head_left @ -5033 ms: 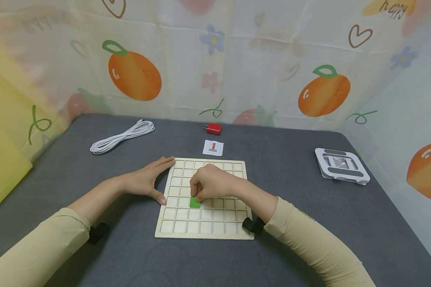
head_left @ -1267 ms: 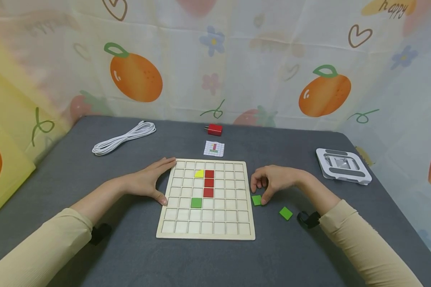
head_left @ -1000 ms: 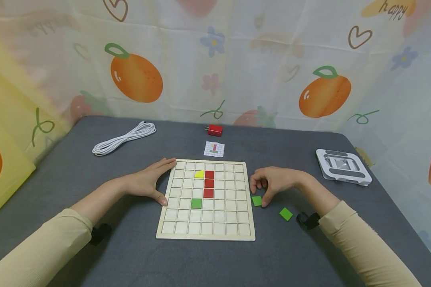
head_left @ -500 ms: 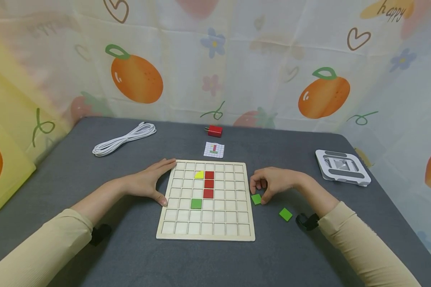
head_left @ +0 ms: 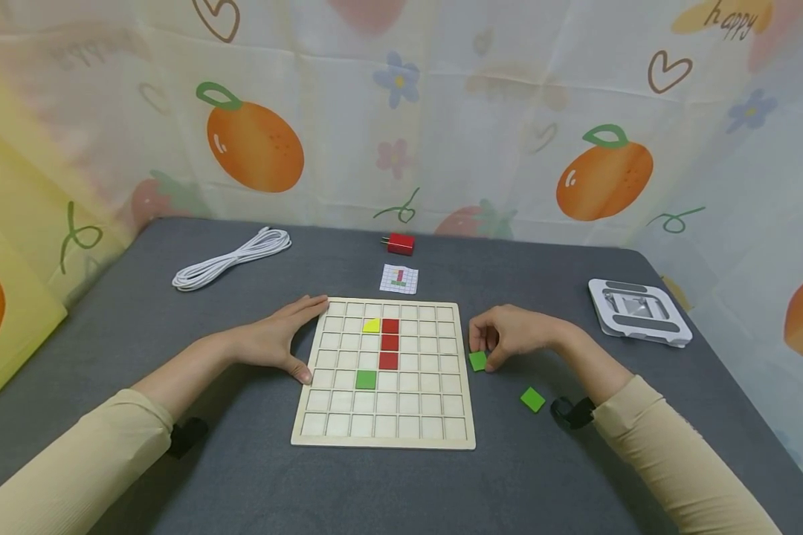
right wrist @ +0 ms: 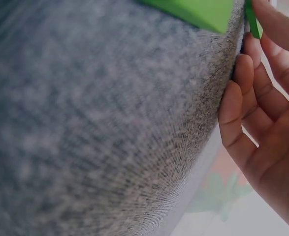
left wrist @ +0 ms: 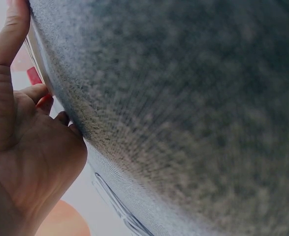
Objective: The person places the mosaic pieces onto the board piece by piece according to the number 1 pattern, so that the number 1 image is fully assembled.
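A wooden grid board [head_left: 408,403] lies on the dark table. My left hand [head_left: 268,338] rests at its left edge, thumb and fingers spread apart. Set in the board's cells are a yellow tile [head_left: 372,325] with one rounded corner, a column of three red square tiles [head_left: 389,342] and a green square tile [head_left: 366,380]. Beside the board's right edge, my right hand [head_left: 518,331] pinches another green tile [head_left: 477,361]; the right wrist view shows this tile [right wrist: 254,22] tilted between thumb and finger. A loose green tile [head_left: 532,400] lies nearer, below that hand.
Behind the board lies a small paper card [head_left: 398,279] with a coloured grid pattern, and beyond it a red plug adapter [head_left: 399,244]. A coiled white cable [head_left: 230,259] is at the back left. A white and grey folded stand [head_left: 639,312] lies at the right.
My right hand, earlier over the board at a green tile, has moved to its right side. It now pinches another green tile, which has shifted slightly away from me. The left hand stays put.
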A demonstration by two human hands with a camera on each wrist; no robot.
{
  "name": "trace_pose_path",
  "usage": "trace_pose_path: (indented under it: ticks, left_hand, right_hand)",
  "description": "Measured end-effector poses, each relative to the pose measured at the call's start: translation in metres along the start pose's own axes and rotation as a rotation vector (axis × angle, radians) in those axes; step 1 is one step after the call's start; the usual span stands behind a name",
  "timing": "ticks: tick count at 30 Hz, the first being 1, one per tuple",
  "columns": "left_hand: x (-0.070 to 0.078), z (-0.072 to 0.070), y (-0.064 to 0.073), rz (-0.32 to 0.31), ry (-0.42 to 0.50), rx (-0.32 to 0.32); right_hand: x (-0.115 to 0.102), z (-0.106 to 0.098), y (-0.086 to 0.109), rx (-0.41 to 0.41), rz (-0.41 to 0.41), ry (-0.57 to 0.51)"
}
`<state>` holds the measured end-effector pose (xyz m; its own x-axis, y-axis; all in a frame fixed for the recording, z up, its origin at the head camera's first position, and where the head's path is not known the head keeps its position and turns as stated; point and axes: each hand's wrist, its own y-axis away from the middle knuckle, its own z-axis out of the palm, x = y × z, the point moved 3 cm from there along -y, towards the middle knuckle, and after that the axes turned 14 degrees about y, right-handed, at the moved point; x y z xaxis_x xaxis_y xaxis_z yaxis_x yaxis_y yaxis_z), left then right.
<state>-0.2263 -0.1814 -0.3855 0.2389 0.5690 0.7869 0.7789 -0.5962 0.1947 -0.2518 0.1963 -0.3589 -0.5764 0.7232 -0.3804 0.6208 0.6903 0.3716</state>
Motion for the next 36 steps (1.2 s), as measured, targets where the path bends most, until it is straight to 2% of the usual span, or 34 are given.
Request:
trace_pose_path:
  ticks: [11,19,29,36]
  left_hand:
    - [-0.001,0.000,-0.001,-0.008,0.000,-0.006]
    - [0.000,0.000,-0.001,0.005,-0.002,-0.006]
    - [0.001,0.000,0.000,-0.006,-0.003,-0.003]
    - [0.000,0.000,0.000,-0.014,-0.003,0.000]
  right_hand:
    - [-0.001,-0.005,-0.004,0.086,0.014,-0.025]
    - [-0.006,-0.011,-0.008,0.160,-0.010,0.010]
    - [-0.016,-0.020,-0.008,0.242,0.015,0.021]
    - [-0.032,-0.018,-0.013,0.289,0.011,0.031]
